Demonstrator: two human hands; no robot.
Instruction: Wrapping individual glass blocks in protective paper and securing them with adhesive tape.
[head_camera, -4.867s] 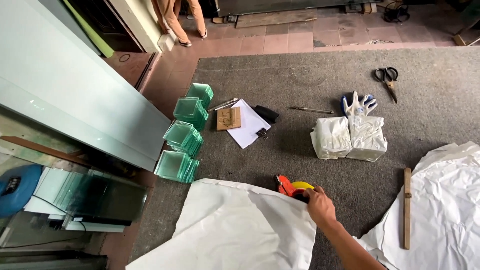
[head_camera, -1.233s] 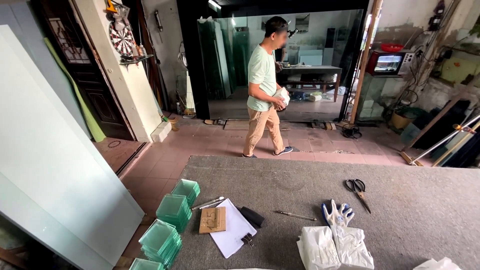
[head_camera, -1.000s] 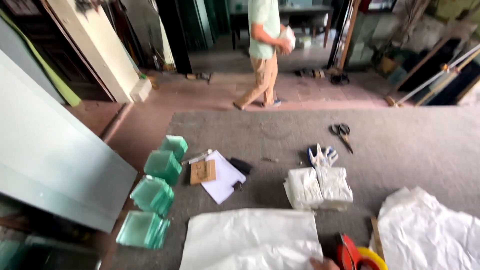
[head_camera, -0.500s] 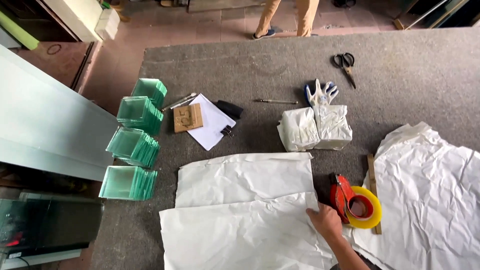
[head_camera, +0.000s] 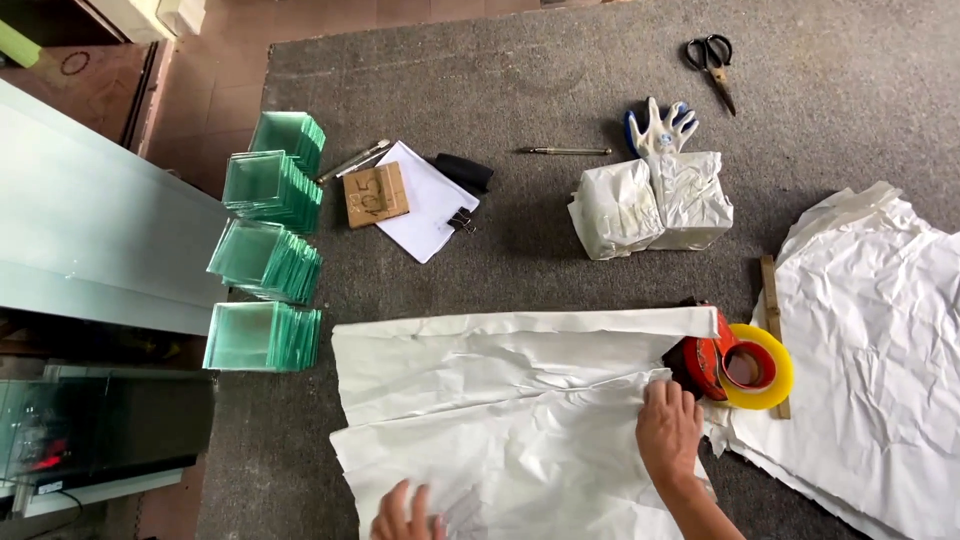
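My right hand (head_camera: 668, 432) lies flat, fingers spread open, pressing on the top sheet of white paper (head_camera: 500, 420) near its right edge; it grips nothing. My left hand (head_camera: 405, 515) is only partly in view at the bottom edge, fingers spread on the same paper, also open and holding nothing. The paper lies wrinkled on the grey carpet (head_camera: 520, 270), bottom centre, with a second sheet under it showing along the top.

Just beside my right hand sits a red tape dispenser (head_camera: 700, 362) with a yellow tape roll (head_camera: 760, 365), touching the paper's right edge. A wooden stick (head_camera: 770, 300) lies just behind the roll. More crumpled white paper (head_camera: 880, 360) is spread to the right.

Further up: two paper-wrapped bundles (head_camera: 650, 205) with a blue-and-white glove (head_camera: 660, 128) on them, scissors (head_camera: 712, 62) top right, a thin pen-like tool (head_camera: 563, 151), a clipboard with white sheet (head_camera: 425, 200) and a brown card (head_camera: 375, 194). Four stacks of greenish glass squares (head_camera: 268, 250) stand along the carpet's left edge, a large glass pane (head_camera: 90, 240) beside them.
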